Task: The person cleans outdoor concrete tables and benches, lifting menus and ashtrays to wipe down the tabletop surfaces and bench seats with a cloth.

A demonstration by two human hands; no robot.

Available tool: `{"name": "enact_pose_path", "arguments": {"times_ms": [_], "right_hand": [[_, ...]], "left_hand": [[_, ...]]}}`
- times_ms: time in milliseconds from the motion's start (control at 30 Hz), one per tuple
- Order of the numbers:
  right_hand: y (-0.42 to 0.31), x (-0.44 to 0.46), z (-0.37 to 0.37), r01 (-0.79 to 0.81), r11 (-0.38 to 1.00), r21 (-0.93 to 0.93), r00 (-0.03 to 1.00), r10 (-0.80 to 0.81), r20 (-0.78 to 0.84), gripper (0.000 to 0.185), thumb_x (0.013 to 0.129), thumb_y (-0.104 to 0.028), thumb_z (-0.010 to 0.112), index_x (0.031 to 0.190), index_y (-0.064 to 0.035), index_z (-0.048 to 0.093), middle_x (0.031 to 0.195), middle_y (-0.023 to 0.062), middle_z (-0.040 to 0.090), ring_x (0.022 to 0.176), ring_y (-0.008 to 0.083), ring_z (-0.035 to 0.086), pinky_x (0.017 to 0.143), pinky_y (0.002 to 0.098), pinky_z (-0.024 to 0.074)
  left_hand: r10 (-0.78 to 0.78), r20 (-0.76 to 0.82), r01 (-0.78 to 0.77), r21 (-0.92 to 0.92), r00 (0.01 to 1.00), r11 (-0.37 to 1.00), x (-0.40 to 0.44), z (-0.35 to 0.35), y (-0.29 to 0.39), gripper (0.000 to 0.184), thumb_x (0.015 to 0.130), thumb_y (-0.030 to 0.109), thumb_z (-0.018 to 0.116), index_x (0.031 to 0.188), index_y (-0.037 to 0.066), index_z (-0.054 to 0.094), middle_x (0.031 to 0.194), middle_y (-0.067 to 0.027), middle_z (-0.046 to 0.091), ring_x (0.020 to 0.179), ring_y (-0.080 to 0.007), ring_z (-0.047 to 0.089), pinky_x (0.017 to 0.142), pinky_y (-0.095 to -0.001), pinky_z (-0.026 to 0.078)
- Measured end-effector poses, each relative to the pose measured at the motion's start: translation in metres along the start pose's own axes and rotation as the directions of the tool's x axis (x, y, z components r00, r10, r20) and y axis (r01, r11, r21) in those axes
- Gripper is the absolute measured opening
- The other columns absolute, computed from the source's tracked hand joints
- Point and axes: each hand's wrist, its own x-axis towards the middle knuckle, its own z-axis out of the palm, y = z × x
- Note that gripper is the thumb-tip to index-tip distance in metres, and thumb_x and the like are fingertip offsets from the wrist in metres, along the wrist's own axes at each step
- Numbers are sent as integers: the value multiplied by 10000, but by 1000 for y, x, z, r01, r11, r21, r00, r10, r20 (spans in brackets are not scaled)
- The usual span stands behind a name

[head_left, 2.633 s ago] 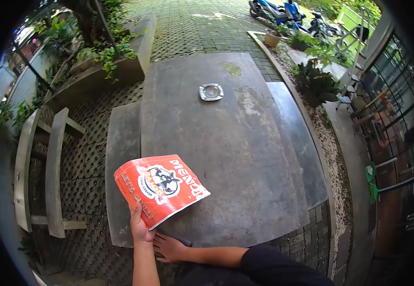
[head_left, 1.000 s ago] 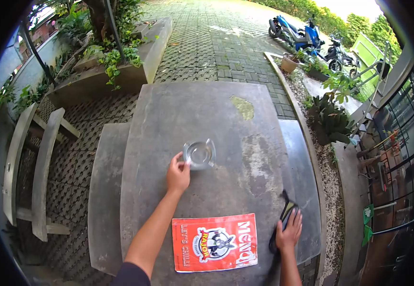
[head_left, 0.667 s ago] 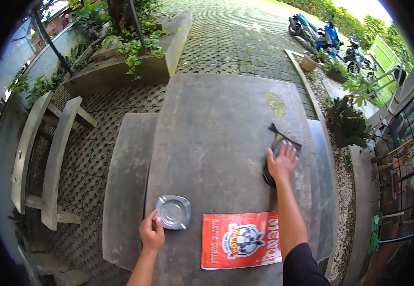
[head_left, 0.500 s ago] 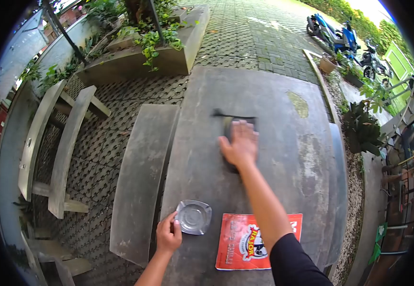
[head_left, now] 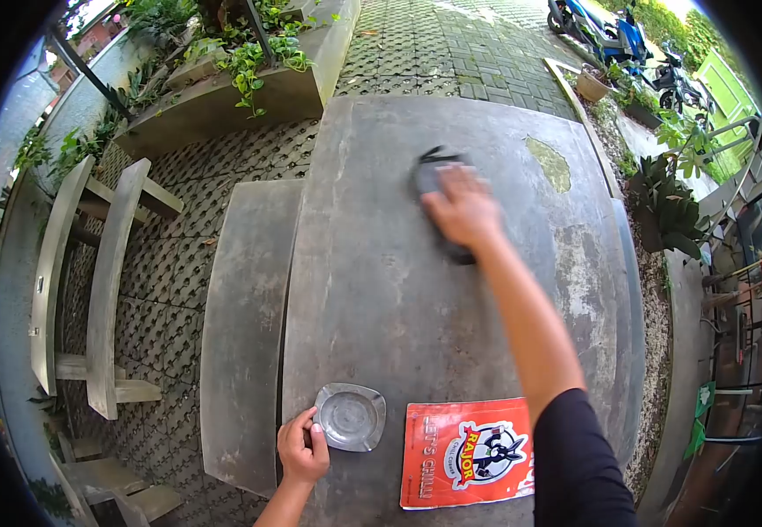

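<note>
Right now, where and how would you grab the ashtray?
Probably best to pinch the raised rim of the ashtray on its near-left side, fingers straddling the wall. It sits flat and open-topped, so the rim offers an edge. The left hand is at that side; the menu lies to the right, with some bare tabletop between.

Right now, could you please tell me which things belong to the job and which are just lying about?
In the job:
dark item, perhaps a cloth, under the right hand
ashtray, touched by the left hand
tabletop

Lying about:
red booklet
blue motorbike
</note>
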Motion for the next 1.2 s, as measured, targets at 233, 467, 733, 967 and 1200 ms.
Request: {"name": "enact_pose_path", "arguments": {"times_ms": [233, 467, 733, 967, 1200], "right_hand": [[212, -121, -78, -790, 600, -125, 611, 751, -250, 611, 974, -510, 439, 1359, -45, 534, 1443, 206, 476, 1365, 337, 414, 1107, 464, 340], [199, -113, -50, -804, 589, -85, 588, 765, -263, 676, 954, -467, 369, 1505, -76, 355, 1567, 215, 285, 1475, 355, 218, 1197, 464, 165], [-14, 88, 14, -105, 994, 41, 993, 102, 62, 575, 931, -303, 337, 1488, -174, 398, 1609, 156, 226, 1492, 343, 184, 1211, 471, 160], [-238, 28, 72, 709, 685, 166, 661, -728, 180, 437, 902, -235, 453, 1303, -150, 606, 1421, 62, 522, 1350, 240, 451, 1124, 402, 336], [-47, 76, 44, 400, 894, -200, 909, -416, -41, 581, 892, -239, 439, 1444, -58, 444, 1534, 129, 395, 1429, 276, 354, 1170, 411, 292]], "left_hand": [[5, 17, -5, 2, 1000, 1000, 4, 0, 5, 252, 859, 110, 599, 1083, 15, 663, 723, -56, 589, 632, -247, 564, 645, -375, 420], [24, 51, -26, 31, 998, 999, 6, -2, 8, 252, 862, 110, 591, 1088, 21, 660, 730, -46, 591, 633, -235, 565, 651, -371, 405], [48, 67, -52, 55, 997, 997, 5, -6, 3, 269, 816, 105, 619, 1071, 34, 666, 721, -40, 592, 595, -226, 547, 596, -366, 384], [69, 40, -71, 44, 997, 997, 4, -4, 3, 267, 808, 83, 626, 1064, 17, 664, 683, -37, 573, 550, -211, 496, 591, -353, 367], [56, 27, -57, 7, 998, 998, 3, -3, 1, 267, 819, 81, 620, 1075, 19, 664, 686, -36, 568, 549, -211, 500, 601, -354, 377]]}}
